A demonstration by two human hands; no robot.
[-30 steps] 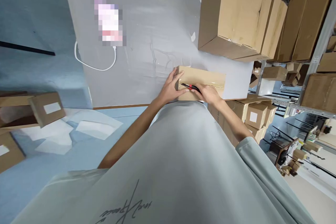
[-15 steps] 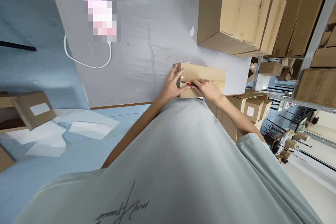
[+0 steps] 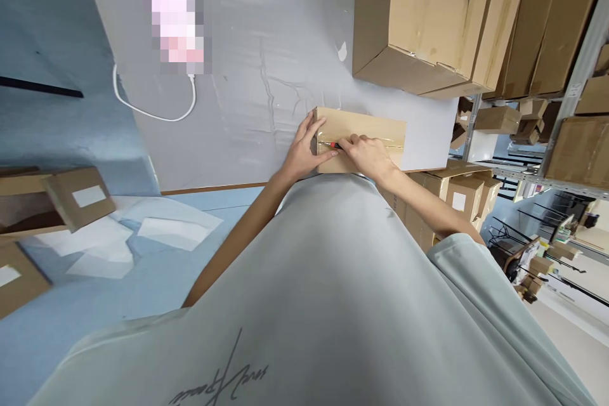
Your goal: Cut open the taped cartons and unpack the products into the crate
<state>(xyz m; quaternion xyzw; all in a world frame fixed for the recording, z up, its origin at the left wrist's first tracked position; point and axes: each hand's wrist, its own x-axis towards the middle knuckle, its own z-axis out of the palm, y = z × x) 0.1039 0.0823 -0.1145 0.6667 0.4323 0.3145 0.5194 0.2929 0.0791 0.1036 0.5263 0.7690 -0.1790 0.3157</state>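
A small taped cardboard box (image 3: 361, 129) lies at the near edge of the grey table (image 3: 228, 127). My left hand (image 3: 303, 151) holds the box's left end, thumb on the near side and fingers on the far side. In my right hand (image 3: 365, 153), closed over the top of the box, is a slim red and black tool (image 3: 334, 145). Its thin tip rests at the tape seam by the left end, between my two hands. Whether the tip is a blade is too small to tell.
Large cardboard boxes (image 3: 428, 13) stand at the table's far right. A white cable (image 3: 164, 118) runs to a blurred pink object (image 3: 176, 22) at the far left. Open boxes (image 3: 78, 196) and white sheets (image 3: 178, 231) lie on the floor at left; shelves with boxes (image 3: 575, 139) stand at right.
The view has shifted slightly. My right hand and the tool sit a little higher along the seam, with less of the red part showing. My left hand still holds the box's end.
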